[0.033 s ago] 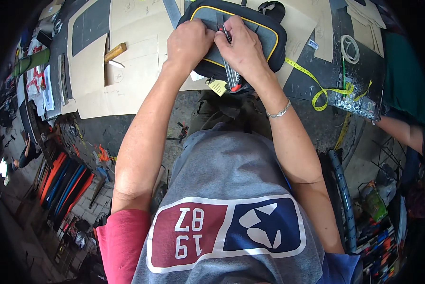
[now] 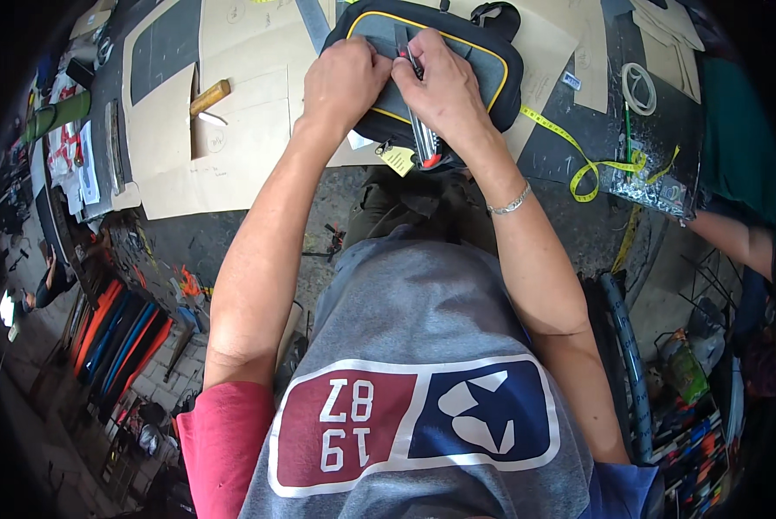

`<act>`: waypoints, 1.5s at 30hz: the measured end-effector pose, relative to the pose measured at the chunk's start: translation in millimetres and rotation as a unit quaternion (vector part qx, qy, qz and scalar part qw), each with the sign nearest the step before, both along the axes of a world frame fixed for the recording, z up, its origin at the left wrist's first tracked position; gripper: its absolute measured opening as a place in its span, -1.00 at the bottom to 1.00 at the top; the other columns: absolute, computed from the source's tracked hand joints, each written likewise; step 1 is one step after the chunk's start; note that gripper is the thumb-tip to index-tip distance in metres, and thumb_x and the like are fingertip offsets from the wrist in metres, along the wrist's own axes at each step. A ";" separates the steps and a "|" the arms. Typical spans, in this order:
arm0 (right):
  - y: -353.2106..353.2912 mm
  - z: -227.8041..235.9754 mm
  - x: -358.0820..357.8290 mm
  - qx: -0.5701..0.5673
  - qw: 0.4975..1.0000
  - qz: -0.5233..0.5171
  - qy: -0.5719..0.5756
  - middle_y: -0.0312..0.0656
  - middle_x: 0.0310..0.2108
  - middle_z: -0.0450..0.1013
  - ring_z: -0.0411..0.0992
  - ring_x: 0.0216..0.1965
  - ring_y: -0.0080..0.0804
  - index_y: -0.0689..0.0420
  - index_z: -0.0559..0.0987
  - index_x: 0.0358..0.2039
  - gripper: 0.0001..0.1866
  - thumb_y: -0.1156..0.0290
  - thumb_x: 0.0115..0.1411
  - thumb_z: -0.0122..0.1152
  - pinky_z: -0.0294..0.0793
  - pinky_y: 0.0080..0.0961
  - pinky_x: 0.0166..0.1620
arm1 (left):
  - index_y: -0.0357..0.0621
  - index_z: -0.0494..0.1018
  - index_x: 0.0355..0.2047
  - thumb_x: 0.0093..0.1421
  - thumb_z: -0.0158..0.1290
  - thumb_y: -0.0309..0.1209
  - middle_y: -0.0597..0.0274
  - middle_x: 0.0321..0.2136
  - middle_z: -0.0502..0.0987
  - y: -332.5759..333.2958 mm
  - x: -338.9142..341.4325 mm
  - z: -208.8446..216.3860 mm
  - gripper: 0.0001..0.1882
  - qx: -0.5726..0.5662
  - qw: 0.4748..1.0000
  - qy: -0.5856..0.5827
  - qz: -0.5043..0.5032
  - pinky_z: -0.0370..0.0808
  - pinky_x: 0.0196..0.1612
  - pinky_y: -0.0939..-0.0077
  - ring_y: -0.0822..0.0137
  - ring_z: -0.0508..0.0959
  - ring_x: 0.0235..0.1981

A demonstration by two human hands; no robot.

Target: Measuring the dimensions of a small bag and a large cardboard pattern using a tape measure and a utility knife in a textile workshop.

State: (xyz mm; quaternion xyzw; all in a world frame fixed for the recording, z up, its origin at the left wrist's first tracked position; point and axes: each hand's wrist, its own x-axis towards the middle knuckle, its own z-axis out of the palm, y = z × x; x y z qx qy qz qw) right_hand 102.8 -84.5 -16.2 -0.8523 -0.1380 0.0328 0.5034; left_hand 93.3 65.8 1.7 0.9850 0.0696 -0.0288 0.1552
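Dark worktable (image 2: pixel 539 163), grey floor (image 2: pixel 320 203), bright light (image 2: pixel 7 308) far left

Workshop; tape measure (image 2: pixel 614 164), cardboard sheets (image 2: pixel 258 130)

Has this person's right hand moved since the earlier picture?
No, the right hand shows no visible shift either way, judged against the yellow measuring tape lying to its right.

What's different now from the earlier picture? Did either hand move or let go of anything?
Nothing visibly changed; nothing was taken up or let go. The right hand still grips the red-ended tool over the bag; the left hand stays curled at the bag.
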 end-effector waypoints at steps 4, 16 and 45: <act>-4.9 -3.8 -1.2 0.028 0.999 0.027 0.014 -0.10 -0.46 0.45 0.41 -0.48 -0.24 0.18 0.41 -0.21 -0.70 0.28 0.20 0.25 0.46 -0.34 -0.28 | -0.28 0.51 -0.38 0.16 0.13 -0.25 -0.10 -0.40 0.58 11.7 -9.6 -10.7 -0.72 -0.097 0.994 -0.031 -0.035 0.53 -0.20 0.11 -0.09 0.60 -0.30; -10.6 -2.9 1.6 0.049 0.993 0.026 0.107 -0.33 -0.60 0.37 0.26 -0.57 -0.61 0.19 0.43 -0.28 -0.76 0.34 0.19 0.26 0.29 -0.58 -0.45 | -0.29 0.59 -0.26 0.25 0.12 -0.30 -0.05 -0.34 0.63 18.8 -18.7 5.7 -0.74 -0.117 0.988 -0.101 0.023 0.58 -0.25 0.22 -0.01 0.64 -0.38; -8.7 7.3 4.1 -0.060 0.994 0.096 0.010 0.00 -0.55 0.48 0.50 -0.48 -0.06 0.24 0.54 -0.36 -0.76 0.36 0.01 0.30 0.49 -0.29 -0.32 | -0.15 0.49 -0.28 0.24 0.08 -0.22 0.06 -0.41 0.60 20.1 -14.4 -15.6 -0.76 -0.140 0.990 0.019 -0.011 0.51 -0.24 0.18 0.02 0.61 -0.34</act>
